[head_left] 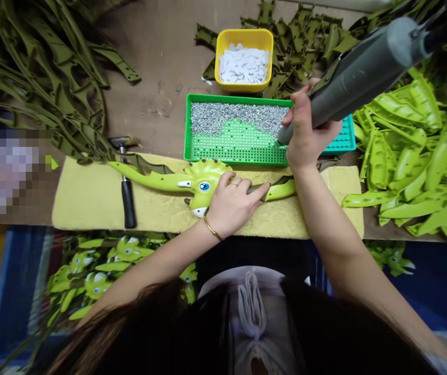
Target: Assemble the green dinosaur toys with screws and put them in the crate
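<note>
My left hand (231, 204) presses on a long lime-green plastic dinosaur toy (149, 179), fingers closed over its body beside the frilled head with a blue eye. The toy lies across a yellow cloth (86, 203). Gripped in my right hand (309, 133) is a grey power screwdriver (358, 75), tilted with its tip down at the green perforated tray (187, 130). Small silver screws (231, 115) are heaped along the tray's far side. Whether a screw sits on the tip I cannot tell.
A hammer (128, 200) lies on the cloth at left. Behind the tray stands a yellow tub (245, 86) of white pieces. Olive parts (59, 57) pile at left and back, lime-green shells (414, 156) at right. Below, blue bins (422, 291) hold toys.
</note>
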Demonstrator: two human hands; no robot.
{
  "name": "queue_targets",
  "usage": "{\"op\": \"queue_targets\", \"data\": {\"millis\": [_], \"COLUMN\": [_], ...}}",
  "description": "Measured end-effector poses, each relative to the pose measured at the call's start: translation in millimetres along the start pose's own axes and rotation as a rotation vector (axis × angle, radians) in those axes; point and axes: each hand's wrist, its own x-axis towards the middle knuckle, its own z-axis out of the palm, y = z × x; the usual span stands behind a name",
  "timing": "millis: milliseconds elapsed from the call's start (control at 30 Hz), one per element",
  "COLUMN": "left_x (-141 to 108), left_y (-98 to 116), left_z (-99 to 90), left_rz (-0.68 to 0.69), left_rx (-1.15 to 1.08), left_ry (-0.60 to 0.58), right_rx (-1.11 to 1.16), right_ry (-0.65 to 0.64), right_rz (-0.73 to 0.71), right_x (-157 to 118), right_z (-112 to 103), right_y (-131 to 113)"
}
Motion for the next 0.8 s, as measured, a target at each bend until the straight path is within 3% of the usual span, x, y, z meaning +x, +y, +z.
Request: {"op": "queue_targets", "data": {"millis": [133,300,400,500,633,800], "left_x": [-1,-2,-1,0,1,1], "left_y": [0,0,-1,-1,-3,-3], "left_z": [1.8,4.5,4.3,4.5,5.5,6.0], "left_rz": [0.014,0.026,0.043,0.051,0.061,0.063], "left_rx": [0.020,0.060,0.073,0.071,0.077,0.090], "left_ry": [0.027,0.065,0.070,0.097,0.117,0.094], "right_rx": [0.070,0.341,0.486,0.472,0.415,0.333], "right_ry": [-0.029,0.141,0.237,0.232,0.243,0.243], "right_rz": [0.004,-0.252,-0.408,-0.455,-0.433,-0.442], "right_x": [2,4,-4,-24,-53,-59], "right_z": [4,1,-22,-53,-82,-87], "right_y": [9,-14,-40,-53,-41,-25]}}
